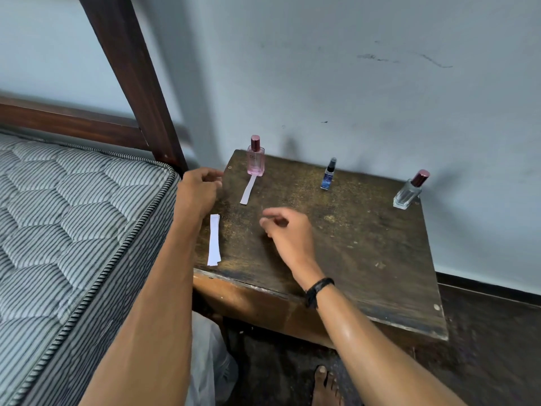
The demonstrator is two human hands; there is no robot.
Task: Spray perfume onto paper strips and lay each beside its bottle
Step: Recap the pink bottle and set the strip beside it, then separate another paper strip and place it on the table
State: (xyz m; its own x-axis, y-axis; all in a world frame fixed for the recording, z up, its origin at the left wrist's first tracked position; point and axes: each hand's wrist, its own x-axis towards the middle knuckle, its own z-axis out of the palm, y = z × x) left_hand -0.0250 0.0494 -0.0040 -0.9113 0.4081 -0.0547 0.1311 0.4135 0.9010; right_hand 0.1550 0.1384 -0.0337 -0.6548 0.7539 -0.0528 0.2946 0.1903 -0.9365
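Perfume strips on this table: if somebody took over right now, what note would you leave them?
Left hand: fingers curled by the left edge of the table; can't tell if it holds anything.
Right hand: loosely curled above the table, empty.
Done: one strip lies in front of the pink bottle.
Left to do: the blue bottle and the clear bottle have no strip. The spare strips are stacked near the front left.
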